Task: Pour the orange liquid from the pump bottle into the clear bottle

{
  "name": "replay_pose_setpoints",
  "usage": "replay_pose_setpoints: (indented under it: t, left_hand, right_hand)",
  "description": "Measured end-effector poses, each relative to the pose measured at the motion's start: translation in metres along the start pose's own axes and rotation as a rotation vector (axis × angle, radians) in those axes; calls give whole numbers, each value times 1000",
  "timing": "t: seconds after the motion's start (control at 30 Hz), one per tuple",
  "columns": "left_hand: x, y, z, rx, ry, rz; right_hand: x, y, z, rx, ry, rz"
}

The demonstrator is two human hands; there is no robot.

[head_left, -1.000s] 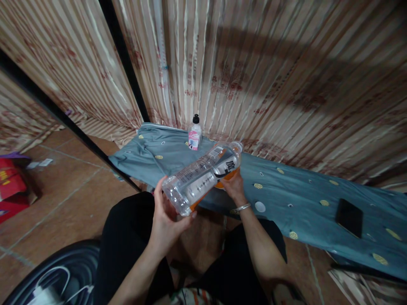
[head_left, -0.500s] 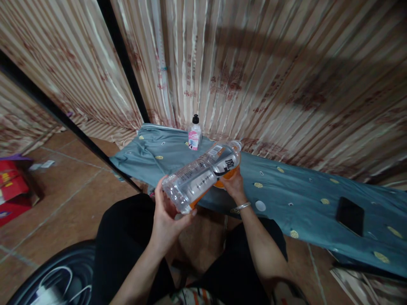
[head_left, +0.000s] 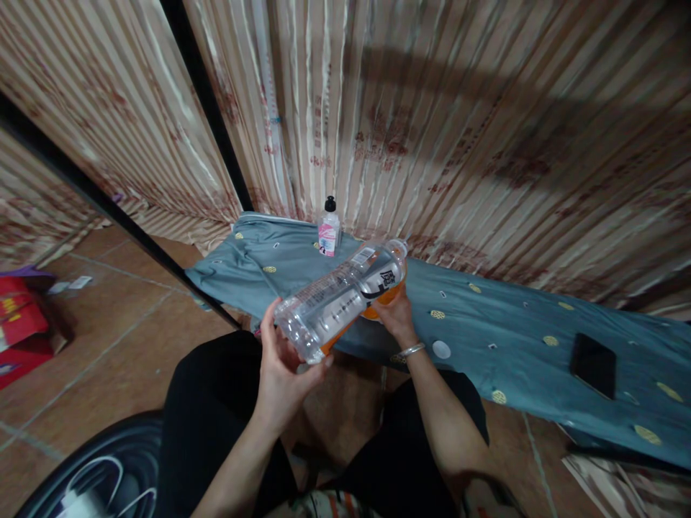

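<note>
I hold a clear plastic bottle (head_left: 341,296) with an orange and white label, lying nearly on its side above my lap. My left hand (head_left: 282,365) cups its base, fingers wrapped round the bottom. My right hand (head_left: 396,319), a silver bracelet on the wrist, grips it under the neck end near the cap. The bottle points away towards a low surface covered by a teal cloth (head_left: 486,324).
A small bottle with a pink label and black cap (head_left: 327,229) stands at the back of the teal cloth. A black phone (head_left: 592,365) lies on the cloth at the right. Striped curtains hang behind. A red box (head_left: 19,331) sits on the tiled floor at left.
The bottle and both hands have barely shifted; the view has drifted slightly.
</note>
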State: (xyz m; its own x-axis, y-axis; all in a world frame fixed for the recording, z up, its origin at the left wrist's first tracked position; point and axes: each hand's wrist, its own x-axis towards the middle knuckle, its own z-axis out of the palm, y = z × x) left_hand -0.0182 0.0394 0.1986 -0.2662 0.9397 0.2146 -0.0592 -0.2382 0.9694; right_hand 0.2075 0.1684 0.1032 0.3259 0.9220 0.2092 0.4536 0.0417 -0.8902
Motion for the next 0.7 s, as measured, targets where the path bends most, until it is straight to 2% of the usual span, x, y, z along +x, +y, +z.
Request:
replay_pose_setpoints:
  t: [0.33, 0.7]
  left_hand:
    - [0, -7, 0, -38, 20, -9]
    - [3, -4, -2, -43, 23, -13]
  right_hand:
    - [-1, -3, -1, 5, -1, 0]
    - [0, -6, -1, 14, -10, 32]
